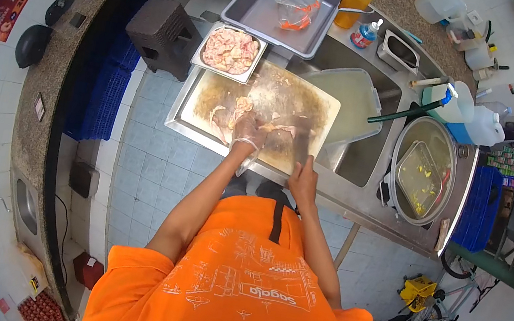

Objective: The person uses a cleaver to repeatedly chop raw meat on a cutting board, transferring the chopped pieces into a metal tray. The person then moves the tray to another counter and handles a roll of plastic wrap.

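Note:
A stained cutting board [317,98] lies across the metal counter before me. On it, my left hand [247,133], in a clear plastic glove, holds down pieces of raw meat or skin [244,104]. Toward the board's right side, my right hand [303,178] grips a cleaver by its handle. The cleaver's broad blade [300,139] is blurred and stands over the right end of a thin meat strip [284,128]. More scraps [217,121] lie left of my gloved hand. At the board's far left corner sits a metal pan [195,61] heaped with raw meat pieces [231,50].
Behind the board rests a grey tub [241,4] with a plastic bag [296,3] inside. The sink [360,164] to the right holds a tilted translucent container [356,88]. Farther right stands a round basin [394,167] of water with a tray [407,184]. A brown stool [159,26] is at left.

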### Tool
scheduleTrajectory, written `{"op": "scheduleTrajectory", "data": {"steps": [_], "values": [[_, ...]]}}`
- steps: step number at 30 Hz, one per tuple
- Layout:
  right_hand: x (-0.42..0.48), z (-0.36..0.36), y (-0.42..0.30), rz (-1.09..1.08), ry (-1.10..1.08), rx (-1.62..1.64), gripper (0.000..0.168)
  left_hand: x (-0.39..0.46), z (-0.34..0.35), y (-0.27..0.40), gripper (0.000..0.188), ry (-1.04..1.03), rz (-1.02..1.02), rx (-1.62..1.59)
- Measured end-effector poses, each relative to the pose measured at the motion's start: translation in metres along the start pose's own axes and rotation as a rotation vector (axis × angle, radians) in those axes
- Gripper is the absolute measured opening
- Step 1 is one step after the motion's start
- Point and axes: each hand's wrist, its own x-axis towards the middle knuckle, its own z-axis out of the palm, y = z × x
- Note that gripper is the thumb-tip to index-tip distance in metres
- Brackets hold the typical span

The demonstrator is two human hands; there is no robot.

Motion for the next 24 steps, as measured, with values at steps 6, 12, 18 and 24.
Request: {"op": "scheduleTrajectory", "data": {"steps": [6,12,18,24], "values": [[0.009,0.021,0.0,-0.023,-0.099,-0.088,0.037,0.01,0.031,0.007,0.029,-0.142,0.319,0.109],[0.047,0.044,-0.018,-0.05,-0.08,-0.155,0.045,0.016,0.055,-0.031,0.03,-0.061,0.433,0.288],[0.061,0.034,-0.008,-0.028,-0.122,-0.111,0.046,0.021,0.039,0.011,0.036,-0.267,0.212,0.385],[-0.044,-0.025,0.051,-0.06,-0.228,-0.226,0.033,0.022,0.037,0.017,0.036,-0.29,0.121,0.388]]}}
